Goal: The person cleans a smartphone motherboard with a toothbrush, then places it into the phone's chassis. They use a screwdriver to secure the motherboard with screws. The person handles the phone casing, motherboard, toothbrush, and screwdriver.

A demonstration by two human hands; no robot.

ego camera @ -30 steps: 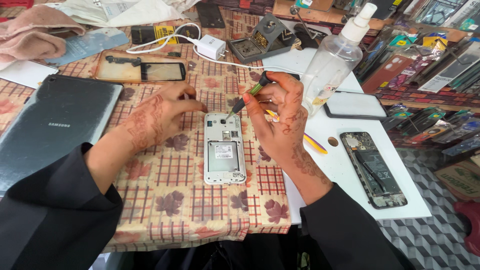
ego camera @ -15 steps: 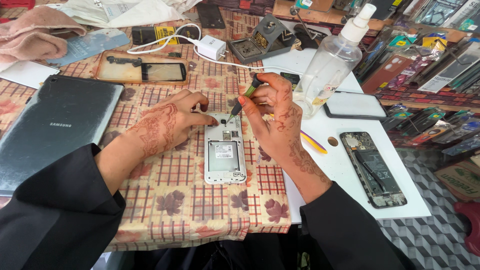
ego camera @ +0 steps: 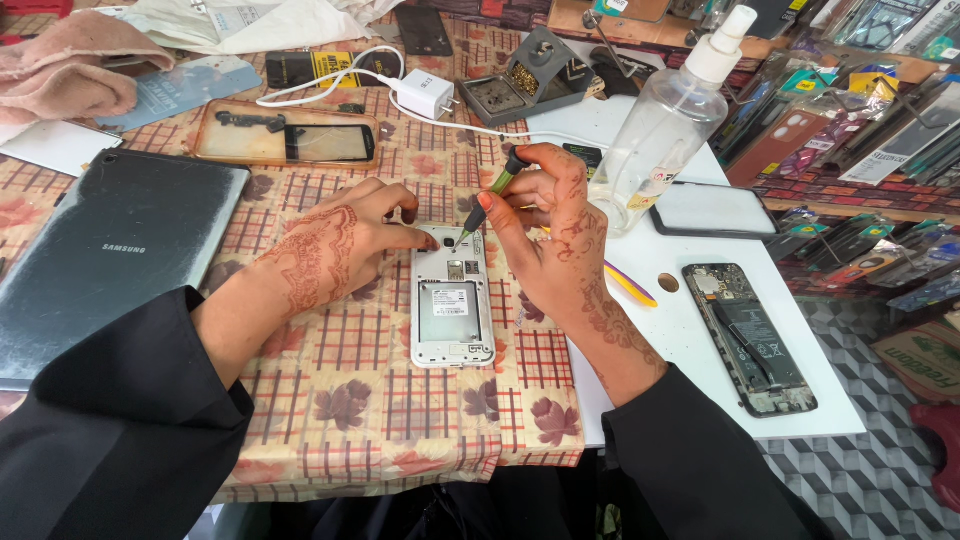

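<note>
while my left hand presses fingertips on the opened white phone, my right hand pinches a screwdriver, tip seemingly touching its top edge.

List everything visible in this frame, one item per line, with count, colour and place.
opened white phone with its back cover off: 1, white, centre of checked tablecloth
green-handled screwdriver: 1, green and black, tip at phone's top edge
dark grey tablet: 1, grey, far left
clear plastic spray bottle: 1, clear with white nozzle, right of centre
dismantled black phone: 1, black, on white board at right
white wall charger with cable: 1, white, top centre
brown tray with black glass panel: 1, top left
pink cloth: 1, top left corner
left hand: steadying white phone's top
right hand: holding screwdriver
</note>
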